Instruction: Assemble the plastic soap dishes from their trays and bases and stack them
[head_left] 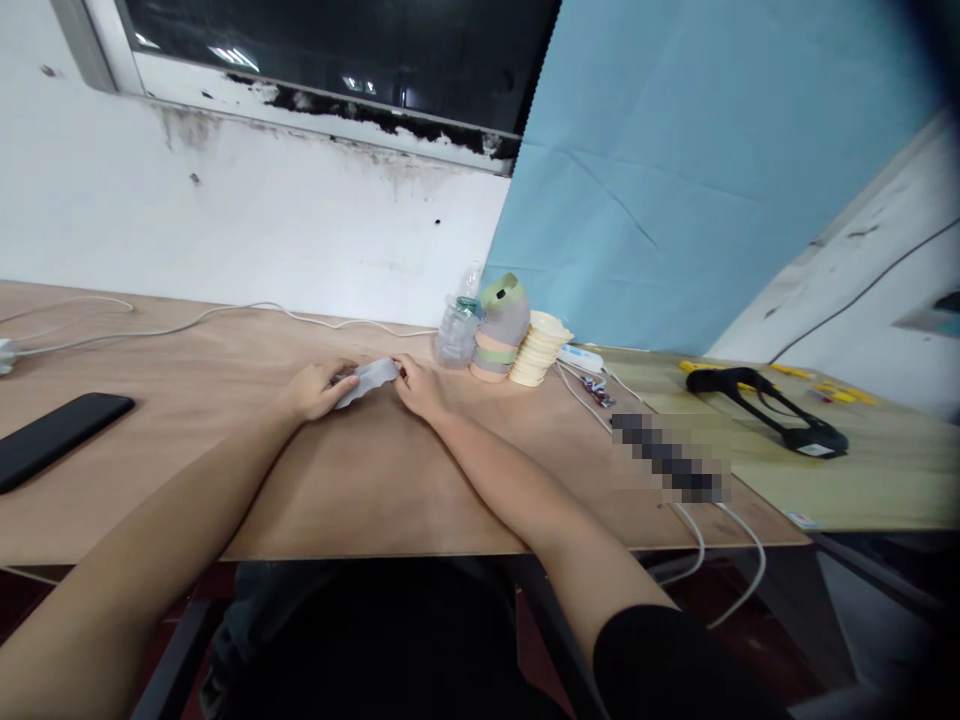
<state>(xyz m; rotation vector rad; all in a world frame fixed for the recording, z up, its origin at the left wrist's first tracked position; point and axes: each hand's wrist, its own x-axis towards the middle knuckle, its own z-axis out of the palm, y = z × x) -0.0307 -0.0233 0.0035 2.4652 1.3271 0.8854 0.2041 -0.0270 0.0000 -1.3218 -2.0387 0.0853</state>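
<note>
A small light grey sheet (367, 382) stretches between my hands, low over the brown tabletop (360, 490). Whether it is paper or cloth I cannot make out. My left hand (319, 390) pinches its left end, the thumb lying along the near side. At the other end, the fingers of my right hand (420, 386) are closed on the right edge. The sheet slopes up slightly toward the right, and its two ends are partly hidden by my fingers.
Behind my right hand stand a clear plastic bottle (456, 335), a grey-green rounded object (502, 325) and a cream ribbed stack (538, 350). A black phone (64, 435) lies left. At right are a pixelated dark strip (667, 458), white cables and a black strap-like frame (772, 405).
</note>
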